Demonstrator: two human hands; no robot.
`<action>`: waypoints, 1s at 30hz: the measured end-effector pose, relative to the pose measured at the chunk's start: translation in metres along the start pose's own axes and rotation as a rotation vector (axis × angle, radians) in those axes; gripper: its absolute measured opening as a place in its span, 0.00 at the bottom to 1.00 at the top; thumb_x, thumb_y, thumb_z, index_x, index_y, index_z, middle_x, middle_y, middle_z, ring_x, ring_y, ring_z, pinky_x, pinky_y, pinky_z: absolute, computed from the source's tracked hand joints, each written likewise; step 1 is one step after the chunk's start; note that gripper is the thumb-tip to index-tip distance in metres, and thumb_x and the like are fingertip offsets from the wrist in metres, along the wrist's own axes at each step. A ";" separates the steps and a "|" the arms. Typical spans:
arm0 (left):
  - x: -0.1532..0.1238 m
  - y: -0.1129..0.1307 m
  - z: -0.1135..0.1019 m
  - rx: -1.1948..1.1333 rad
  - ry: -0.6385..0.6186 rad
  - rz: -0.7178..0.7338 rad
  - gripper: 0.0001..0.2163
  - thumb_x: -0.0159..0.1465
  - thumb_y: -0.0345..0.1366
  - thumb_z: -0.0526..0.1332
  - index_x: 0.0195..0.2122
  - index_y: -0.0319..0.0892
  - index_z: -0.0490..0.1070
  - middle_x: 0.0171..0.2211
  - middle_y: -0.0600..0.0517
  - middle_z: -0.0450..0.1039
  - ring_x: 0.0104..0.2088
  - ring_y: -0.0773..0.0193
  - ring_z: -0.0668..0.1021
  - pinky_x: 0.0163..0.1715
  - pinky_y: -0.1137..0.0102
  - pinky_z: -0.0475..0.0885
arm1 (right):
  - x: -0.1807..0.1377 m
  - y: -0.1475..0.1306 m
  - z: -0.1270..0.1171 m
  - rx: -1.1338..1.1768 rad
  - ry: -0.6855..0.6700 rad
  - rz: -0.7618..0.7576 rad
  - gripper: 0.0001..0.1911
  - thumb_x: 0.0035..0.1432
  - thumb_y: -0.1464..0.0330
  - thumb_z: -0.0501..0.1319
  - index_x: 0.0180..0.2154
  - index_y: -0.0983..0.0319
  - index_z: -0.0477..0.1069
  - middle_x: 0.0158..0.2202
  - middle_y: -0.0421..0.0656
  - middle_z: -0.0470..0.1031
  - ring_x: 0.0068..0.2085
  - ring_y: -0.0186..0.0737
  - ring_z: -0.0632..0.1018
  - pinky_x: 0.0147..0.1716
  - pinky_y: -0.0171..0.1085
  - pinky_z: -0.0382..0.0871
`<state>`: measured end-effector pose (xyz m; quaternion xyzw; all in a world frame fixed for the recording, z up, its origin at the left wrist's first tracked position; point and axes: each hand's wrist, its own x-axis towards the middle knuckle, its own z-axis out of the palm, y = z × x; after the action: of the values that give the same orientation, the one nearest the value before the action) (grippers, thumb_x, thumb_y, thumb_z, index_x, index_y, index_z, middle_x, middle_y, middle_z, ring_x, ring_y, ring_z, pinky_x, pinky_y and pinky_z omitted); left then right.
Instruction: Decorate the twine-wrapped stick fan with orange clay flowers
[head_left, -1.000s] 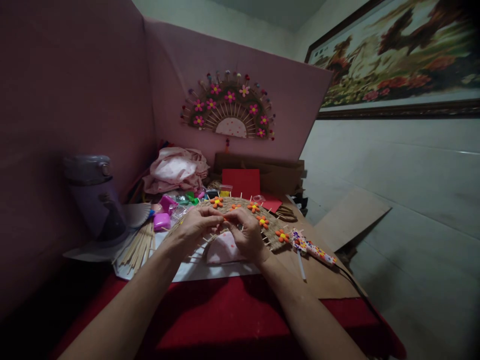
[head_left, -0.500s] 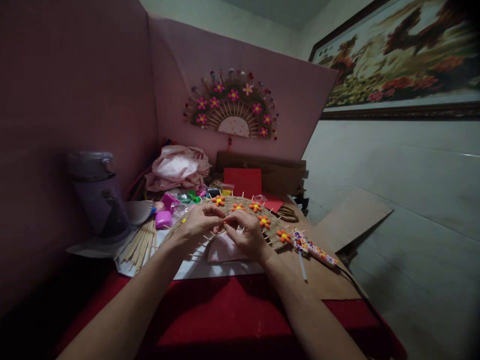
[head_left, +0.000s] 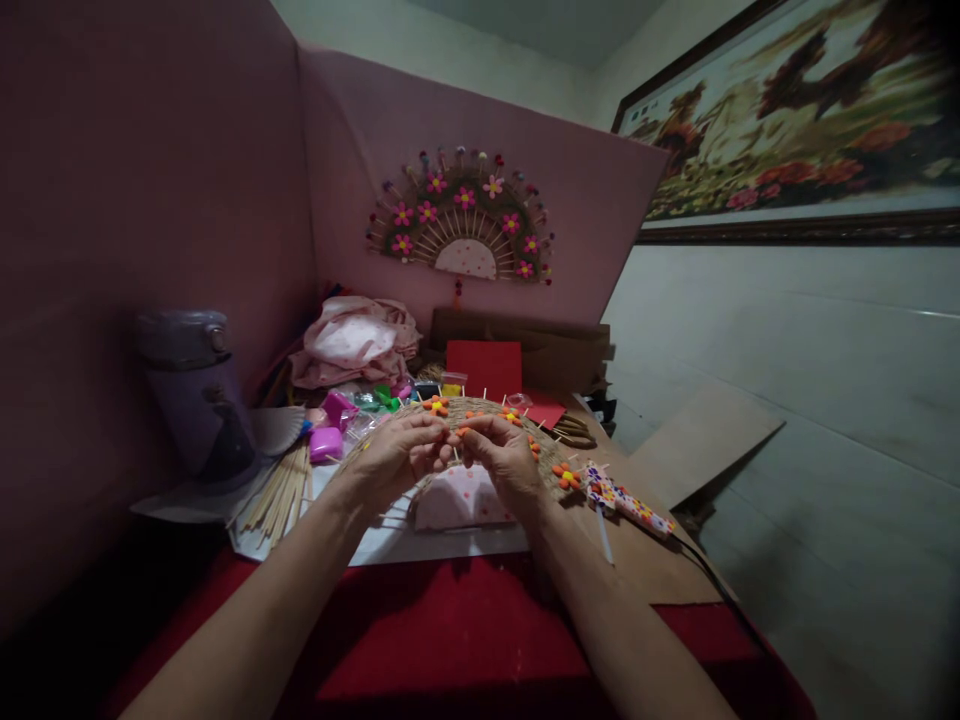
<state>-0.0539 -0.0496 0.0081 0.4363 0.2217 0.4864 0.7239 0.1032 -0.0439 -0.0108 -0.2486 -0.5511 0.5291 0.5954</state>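
Above the middle of a twine-covered fan (head_left: pixel 551 462), my two hands meet with their fingertips nearly touching. My right hand (head_left: pixel 501 462) pinches a small orange piece (head_left: pixel 462 432), likely clay, between thumb and fingers. My left hand (head_left: pixel 405 452) is closed, fingers curled and thumb against them; what it holds, if anything, is too small to make out. Orange flowers with yellow centres, such as the flower (head_left: pixel 567 476) at the right end, sit on the fan. White polka-dot fabric (head_left: pixel 461 500) covers its base. My hands hide part of the fan.
A floral-patterned glue gun (head_left: pixel 630 505) with a cord lies at right on brown cardboard (head_left: pixel 637 570). Wooden sticks (head_left: pixel 281 495) and a purple bottle (head_left: pixel 196 400) stand left. Behind are pink cloth (head_left: pixel 356 340), a red card (head_left: pixel 484 368) and a finished-looking fan (head_left: pixel 465 225) on the panel.
My hands have shifted slightly; the fingertips have drawn a little apart and my right fingers are raised, with the orange piece at them. The dotted fan base shows more. The camera view has tilted slightly.
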 end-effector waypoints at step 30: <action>0.004 -0.001 -0.004 -0.106 0.204 -0.029 0.07 0.47 0.20 0.59 0.28 0.35 0.68 0.20 0.56 0.64 0.16 0.78 0.63 0.13 0.81 0.54 | 0.002 0.010 -0.003 -0.032 -0.057 0.072 0.15 0.45 0.59 0.68 0.30 0.63 0.73 0.23 0.38 0.72 0.23 0.30 0.71 0.22 0.32 0.68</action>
<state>-0.0550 -0.0448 0.0059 0.3424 0.2744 0.5286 0.7267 0.1021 -0.0384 -0.0197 -0.2626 -0.5669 0.5483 0.5559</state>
